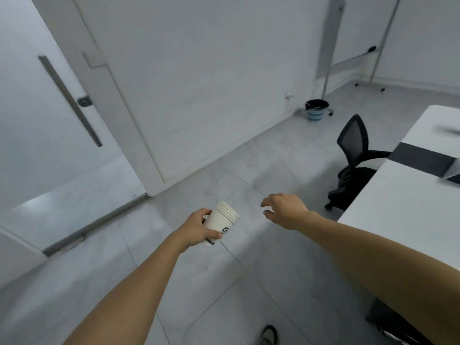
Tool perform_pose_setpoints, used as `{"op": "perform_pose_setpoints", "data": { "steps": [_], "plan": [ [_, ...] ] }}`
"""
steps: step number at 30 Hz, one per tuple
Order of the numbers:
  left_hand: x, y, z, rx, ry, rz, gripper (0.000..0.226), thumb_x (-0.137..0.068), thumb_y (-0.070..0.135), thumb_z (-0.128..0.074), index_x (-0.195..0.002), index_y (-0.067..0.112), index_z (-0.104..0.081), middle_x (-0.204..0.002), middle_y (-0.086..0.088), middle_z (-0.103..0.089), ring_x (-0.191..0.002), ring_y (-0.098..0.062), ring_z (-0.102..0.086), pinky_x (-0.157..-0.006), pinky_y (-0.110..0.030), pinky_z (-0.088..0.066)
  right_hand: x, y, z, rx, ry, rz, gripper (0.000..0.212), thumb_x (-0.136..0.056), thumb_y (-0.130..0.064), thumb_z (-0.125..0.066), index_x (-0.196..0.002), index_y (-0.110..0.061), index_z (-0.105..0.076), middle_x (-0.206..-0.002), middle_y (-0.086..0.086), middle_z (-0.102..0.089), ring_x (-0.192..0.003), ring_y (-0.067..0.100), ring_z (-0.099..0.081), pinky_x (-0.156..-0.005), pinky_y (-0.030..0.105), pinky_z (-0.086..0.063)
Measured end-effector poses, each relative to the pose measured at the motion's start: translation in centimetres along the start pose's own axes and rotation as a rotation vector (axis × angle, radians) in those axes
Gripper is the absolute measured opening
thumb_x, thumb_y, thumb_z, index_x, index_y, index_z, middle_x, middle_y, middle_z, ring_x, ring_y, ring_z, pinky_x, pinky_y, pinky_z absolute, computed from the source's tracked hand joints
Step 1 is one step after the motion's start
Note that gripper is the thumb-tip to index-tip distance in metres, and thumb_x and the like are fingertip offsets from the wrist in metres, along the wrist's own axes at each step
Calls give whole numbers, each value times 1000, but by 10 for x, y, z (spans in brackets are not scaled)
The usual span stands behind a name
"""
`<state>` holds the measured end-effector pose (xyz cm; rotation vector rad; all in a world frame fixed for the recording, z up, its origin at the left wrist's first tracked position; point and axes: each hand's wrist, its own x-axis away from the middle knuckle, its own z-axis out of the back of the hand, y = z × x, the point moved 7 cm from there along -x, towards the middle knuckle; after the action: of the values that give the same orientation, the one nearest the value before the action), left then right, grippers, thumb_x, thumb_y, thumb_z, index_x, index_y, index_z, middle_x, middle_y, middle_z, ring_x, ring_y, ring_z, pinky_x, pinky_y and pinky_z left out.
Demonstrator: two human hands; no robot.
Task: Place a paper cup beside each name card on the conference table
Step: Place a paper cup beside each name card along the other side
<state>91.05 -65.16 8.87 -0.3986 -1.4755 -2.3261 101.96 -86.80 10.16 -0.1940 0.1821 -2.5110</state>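
My left hand (196,229) grips a stack of several nested white paper cups (221,221) with a dark logo, held tilted over the floor, rims pointing up and to the right. My right hand (286,210) hovers just right of the cup rims, fingers spread and curled, holding nothing and not touching the stack. The white conference table (398,210) with a dark strip across it fills the right side. A blurred pale shape (451,131) lies on its far part; I cannot tell whether it is a name card.
A black mesh office chair (353,155) stands at the table's left edge. A small bin with a black liner (316,109) sits by the white wall. A frosted glass door with a long metal handle (69,100) is at left. A whiteboard stand (373,63) is in the far corner.
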Motion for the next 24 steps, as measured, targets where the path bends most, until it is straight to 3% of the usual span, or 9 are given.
{"op": "perform_pose_setpoints", "data": {
  "steps": [12, 20, 24],
  "plan": [
    [-271, 125, 51, -60, -139, -47, 68, -71, 9, -83, -130, 18, -49, -115, -5, -61, -97, -20, -64, -67, -25, -53, -228, 116, 59, -38, 40, -97, 34, -95, -37, -49, -125, -26, -59, -124, -2, -62, -110, 22, -60, -87, 34, -47],
    [-451, 217, 29, -133, -348, -150, 73, -70, 6, -84, -133, 15, -49, -121, -9, -61, -100, -22, -64, -64, -25, -53, -338, 206, 79, -78, 62, -217, 33, -93, -40, -54, -123, -28, -59, -122, -4, -64, -109, 18, -61, -85, 33, -46],
    [-525, 276, 8, -211, -480, -217, 72, -69, 5, -84, -132, 14, -50, -122, -11, -62, -101, -25, -64, -73, -29, -56, -377, 253, 102, -111, 84, -324, 31, -94, -38, -54, -123, -28, -60, -121, -4, -64, -108, 18, -60, -83, 32, -44]
  ]
}}
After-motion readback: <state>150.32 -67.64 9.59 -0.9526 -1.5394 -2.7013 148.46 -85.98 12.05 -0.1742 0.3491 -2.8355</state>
